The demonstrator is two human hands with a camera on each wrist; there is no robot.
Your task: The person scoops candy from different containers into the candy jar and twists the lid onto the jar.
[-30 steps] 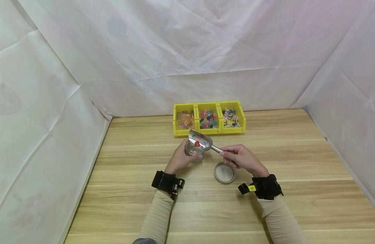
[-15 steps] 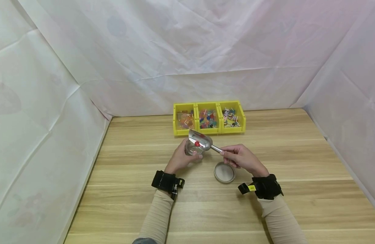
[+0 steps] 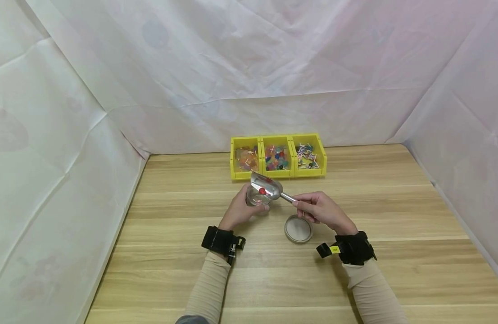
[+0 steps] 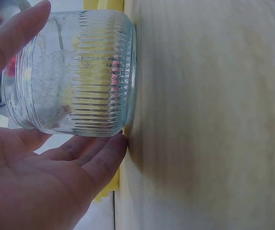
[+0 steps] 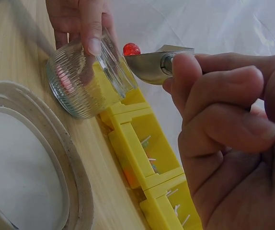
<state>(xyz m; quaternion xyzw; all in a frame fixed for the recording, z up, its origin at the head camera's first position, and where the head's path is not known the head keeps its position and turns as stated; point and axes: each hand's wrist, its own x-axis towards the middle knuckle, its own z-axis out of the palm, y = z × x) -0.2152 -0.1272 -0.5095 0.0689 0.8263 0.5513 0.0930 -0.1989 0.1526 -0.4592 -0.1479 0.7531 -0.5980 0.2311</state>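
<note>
White sheeting walls a wooden bench (image 3: 395, 216), with yellow bins (image 3: 278, 156) at its back edge. Near the middle, the left hand (image 3: 242, 210) curls round a glass jar (image 3: 257, 197); the right hand (image 3: 322, 210) pinches a scoop (image 3: 267, 186) tipped over its mouth, lid (image 3: 298, 228) lying alongside. Nothing has shifted over the last second: the red sweet (image 5: 131, 49) sits at the scoop's lip, unpoured.

On the light wooden table (image 3: 395, 216), a row of three yellow plastic bins (image 3: 278, 156) sits at the back. In front of it, the left hand (image 3: 242, 209) holds a ribbed clear glass jar (image 3: 257, 198). A silver metal scoop (image 3: 267, 186), held by the right hand (image 3: 322, 210), hangs over the jar with a small red ball (image 3: 262, 191) in it. A round metal lid (image 3: 298, 229) lies below the right hand.
</note>
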